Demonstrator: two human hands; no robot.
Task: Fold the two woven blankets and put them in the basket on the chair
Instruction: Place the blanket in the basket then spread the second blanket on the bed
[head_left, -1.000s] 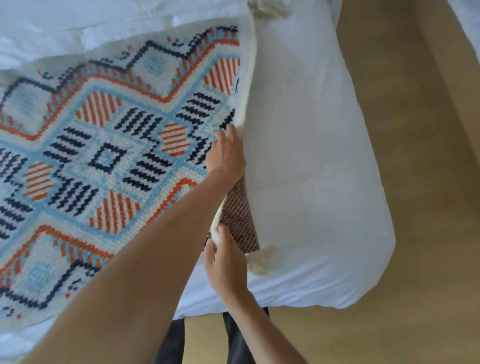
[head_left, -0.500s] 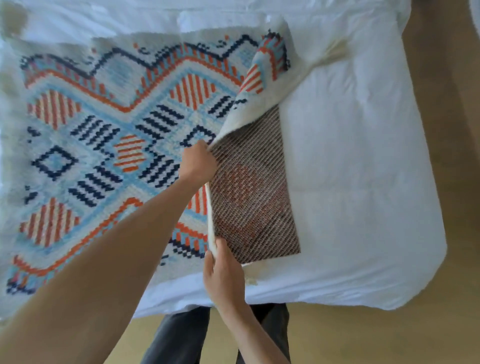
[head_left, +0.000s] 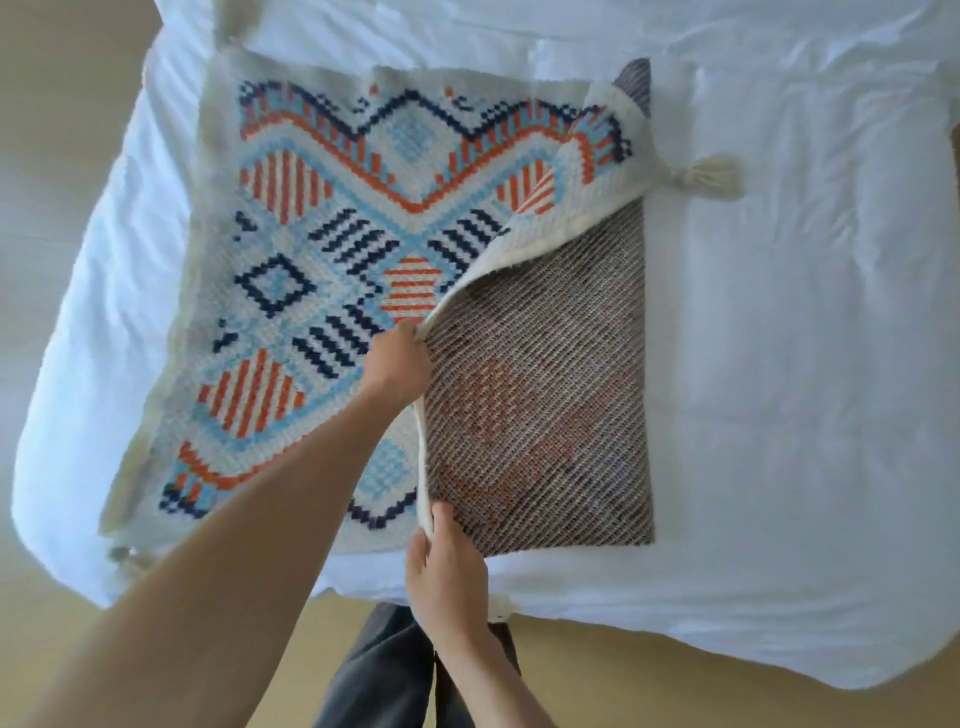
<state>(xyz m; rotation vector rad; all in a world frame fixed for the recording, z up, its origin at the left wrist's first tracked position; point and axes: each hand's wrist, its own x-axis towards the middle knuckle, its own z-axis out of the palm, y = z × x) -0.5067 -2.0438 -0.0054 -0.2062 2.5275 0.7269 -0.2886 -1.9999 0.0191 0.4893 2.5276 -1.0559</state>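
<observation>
- Head view: I'm seeing left hand (head_left: 400, 358) gripping woven blanket (head_left: 311, 312) edge, right hand (head_left: 447, 571) pinching its near corner.
- Blanket's lying on bed (head_left: 779, 364), mostly left of both hands; I'm judging they're holding the edge lifted for folding it across.

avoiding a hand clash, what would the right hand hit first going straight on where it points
Probably the left hand, gripping the same lifted edge of the orange-and-blue patterned woven blanket further up; depth is unclear.

White duvet (head_left: 779, 364) covers the bed in front of me, wrinkled, its near edge hanging over. Tan floor (head_left: 727, 691) below and at the left. My dark trousers (head_left: 384, 670) stand against that near edge.
</observation>
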